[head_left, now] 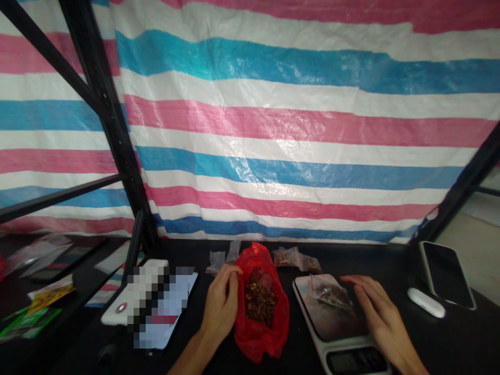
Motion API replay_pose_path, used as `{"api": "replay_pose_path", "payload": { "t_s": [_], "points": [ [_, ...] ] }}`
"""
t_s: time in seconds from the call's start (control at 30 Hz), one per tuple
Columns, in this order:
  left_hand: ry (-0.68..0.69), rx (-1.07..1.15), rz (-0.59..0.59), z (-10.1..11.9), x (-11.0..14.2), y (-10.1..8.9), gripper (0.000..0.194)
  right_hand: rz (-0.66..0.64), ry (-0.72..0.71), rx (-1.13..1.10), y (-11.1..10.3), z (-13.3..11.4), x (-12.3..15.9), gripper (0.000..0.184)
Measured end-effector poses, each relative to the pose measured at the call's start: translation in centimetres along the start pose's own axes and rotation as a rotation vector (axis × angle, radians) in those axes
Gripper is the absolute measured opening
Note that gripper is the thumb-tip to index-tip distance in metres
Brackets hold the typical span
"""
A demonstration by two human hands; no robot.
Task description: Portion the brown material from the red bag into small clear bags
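**Worktop, rear edge to front:** a black worktop [455, 341] carries everything. Behind it hangs a pink, blue and white striped tarpaulin [292, 112], with a black metal frame post [114, 140] at the left.

**Hands:** your left hand [221, 307] stands beside the red plastic bag [262, 341], fingers and thumb drawn together in a pinch at the bag's upper left side; you cannot tell what, if anything, is pinched. Your right hand [385, 315] is loosely spread, its fingertips [351, 279] at the right of the platform of the digital kitchen scale [332, 325], just beside the small zip bag [330, 292] lying there.

**Containers:** the red plastic bag sits open between your hands, holding a heap of brown dried granules [260, 299]. Two small filled clear bags [286, 257] lie near the rear edge, and crumpled clear bags [219, 260] lie behind your left hand.

**Around:** a pixelated white object [156, 307] lies left of your left hand. A phone [447, 275] and a white earbud case [425, 302] sit right of the scale.
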State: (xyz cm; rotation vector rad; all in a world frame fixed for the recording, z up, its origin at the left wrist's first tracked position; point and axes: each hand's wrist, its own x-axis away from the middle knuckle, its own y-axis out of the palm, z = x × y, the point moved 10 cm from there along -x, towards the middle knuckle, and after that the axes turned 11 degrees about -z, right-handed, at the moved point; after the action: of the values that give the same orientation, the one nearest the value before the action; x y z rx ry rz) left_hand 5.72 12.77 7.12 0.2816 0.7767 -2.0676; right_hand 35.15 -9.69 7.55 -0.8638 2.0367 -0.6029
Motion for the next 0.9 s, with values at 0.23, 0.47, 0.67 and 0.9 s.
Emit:
{"api": "replay_pose_path", "payload": {
  "t_s": [0.23, 0.47, 0.67, 0.9],
  "points": [
    [0.013, -0.029, 0.037, 0.1, 0.0, -0.3, 0.03, -0.006, -0.031, 0.02, 0.2, -0.5, -0.1, 0.04],
    [0.017, -0.044, 0.059, 0.2, 0.2, -0.3, 0.028, -0.02, -0.035, 0.024, 0.4, -0.5, 0.1, 0.036],
    [0.027, -0.053, 0.067, 0.4, 0.1, -0.5, 0.027, -0.03, -0.035, 0.027, 0.6, -0.7, 0.1, 0.035],
    [0.033, -0.074, 0.101, 0.8, 0.2, -1.1, 0.027, -0.065, -0.042, 0.042, 0.9, -1.4, -0.1, 0.034]
  ]
}}
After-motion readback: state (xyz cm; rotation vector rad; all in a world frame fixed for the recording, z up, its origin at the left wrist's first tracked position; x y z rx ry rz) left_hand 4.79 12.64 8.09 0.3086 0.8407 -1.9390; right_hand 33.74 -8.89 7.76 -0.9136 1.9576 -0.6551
